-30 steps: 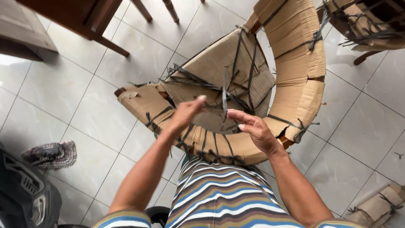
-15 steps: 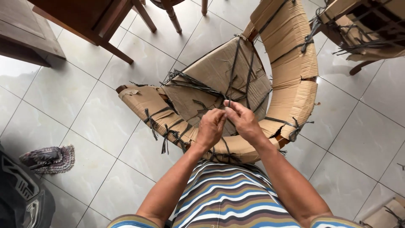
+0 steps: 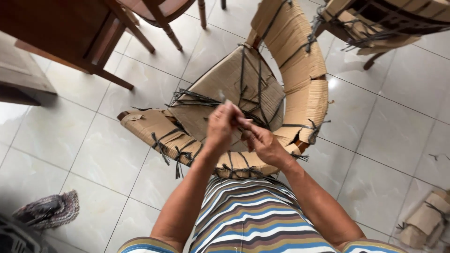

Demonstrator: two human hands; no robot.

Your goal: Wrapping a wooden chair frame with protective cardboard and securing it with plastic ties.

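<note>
With my left hand (image 3: 224,122) and right hand (image 3: 262,143) pinched together on a black strap (image 3: 243,79) above the cardboard-wrapped chair (image 3: 243,89) on the tiled floor (image 3: 84,154), I judge a hard tug could tear the cardboard or snap the strap.

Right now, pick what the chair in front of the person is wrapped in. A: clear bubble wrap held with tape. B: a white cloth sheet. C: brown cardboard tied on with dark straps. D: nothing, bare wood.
C: the chair is covered in brown cardboard bound by dark straps, and the left hand and right hand meet over its seat.
</note>
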